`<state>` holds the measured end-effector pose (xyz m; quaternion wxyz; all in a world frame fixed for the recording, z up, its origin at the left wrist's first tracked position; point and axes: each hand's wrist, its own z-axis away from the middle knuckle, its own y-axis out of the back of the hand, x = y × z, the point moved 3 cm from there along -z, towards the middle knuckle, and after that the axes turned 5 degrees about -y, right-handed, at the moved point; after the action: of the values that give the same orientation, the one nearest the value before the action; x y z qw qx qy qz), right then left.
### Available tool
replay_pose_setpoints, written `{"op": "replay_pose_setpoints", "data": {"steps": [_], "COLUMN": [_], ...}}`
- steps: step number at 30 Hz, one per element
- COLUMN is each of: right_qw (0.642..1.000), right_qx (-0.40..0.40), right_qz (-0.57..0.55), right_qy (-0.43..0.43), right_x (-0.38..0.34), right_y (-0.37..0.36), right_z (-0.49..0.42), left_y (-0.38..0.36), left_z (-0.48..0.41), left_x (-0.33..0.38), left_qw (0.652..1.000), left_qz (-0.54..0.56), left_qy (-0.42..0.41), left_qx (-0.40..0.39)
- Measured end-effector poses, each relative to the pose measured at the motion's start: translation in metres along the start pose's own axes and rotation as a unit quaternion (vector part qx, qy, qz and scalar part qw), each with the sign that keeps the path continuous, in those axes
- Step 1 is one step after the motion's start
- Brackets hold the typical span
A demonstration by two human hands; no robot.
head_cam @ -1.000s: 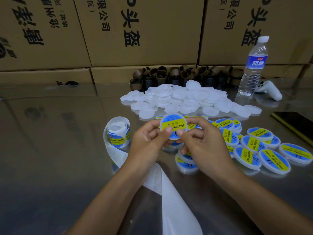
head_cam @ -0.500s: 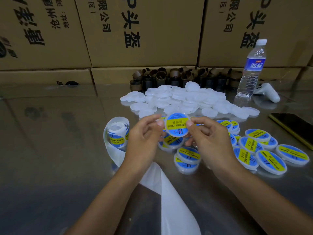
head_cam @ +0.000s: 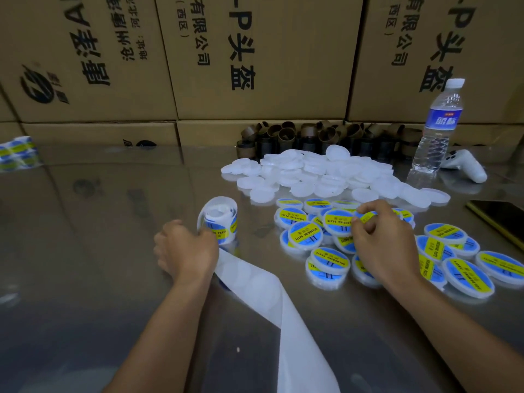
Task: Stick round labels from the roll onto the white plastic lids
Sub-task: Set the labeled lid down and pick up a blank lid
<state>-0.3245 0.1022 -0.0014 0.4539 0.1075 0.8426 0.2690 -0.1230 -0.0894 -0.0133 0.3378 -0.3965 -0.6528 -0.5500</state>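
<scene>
— Cardboard boxes (head_cam: pixel 255 52) wall off the far edge of the steel table (head_cam: pixel 85 265). Where is there room to move?

— Left of the label roll (head_cam: pixel 219 219) the steel runs wide, out to a second roll (head_cam: pixel 17 154) at the left border. The right side is crowded.

— With what?

— A heap of plain white lids (head_cam: pixel 326 171) in front of brown cardboard rings (head_cam: pixel 312 134), and nearer, the labelled lids (head_cam: pixel 306 235), some stacked. A water bottle (head_cam: pixel 436 129) and a white controller (head_cam: pixel 465 168) stand beside the heap. A phone (head_cam: pixel 499 215) lies at the right edge.

— The hands?

— The right hand (head_cam: pixel 380 239) is over the labelled pile, thumb and curled fingers pinching the rim of one labelled lid (head_cam: pixel 337 222) on top. The left hand (head_cam: pixel 187 251) is blurred, its fingertips at the foot of the upright label roll. I cannot tell whether it grasps it.

— And the near edge?

— The white backing strip (head_cam: pixel 269 293) trails from the roll between both forearms and off the bottom.
</scene>
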Motion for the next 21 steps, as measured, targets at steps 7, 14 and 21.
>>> {"op": "replay_pose_setpoints", "data": {"steps": [7,14,21], "right_qw": [0.999,0.998,0.960], "right_qx": [0.005,0.019,-0.189], "right_qz": [0.038,0.036,-0.163], "right_qy": [0.020,0.046,0.127], "right_x": [-0.007,-0.014,-0.036], "right_y": [0.002,0.002,-0.016], "right_z": [0.002,0.006,0.028], "left_y": [0.002,0.007,-0.013], "left_z": [-0.006,0.015,0.042], "left_x": [-0.001,0.032,0.048], "left_qw": [0.991,0.944,0.881], "left_qz": [0.127,0.181,0.152], "left_qy": [-0.031,-0.274,-0.431], "left_qx": [0.031,0.040,-0.123]}}
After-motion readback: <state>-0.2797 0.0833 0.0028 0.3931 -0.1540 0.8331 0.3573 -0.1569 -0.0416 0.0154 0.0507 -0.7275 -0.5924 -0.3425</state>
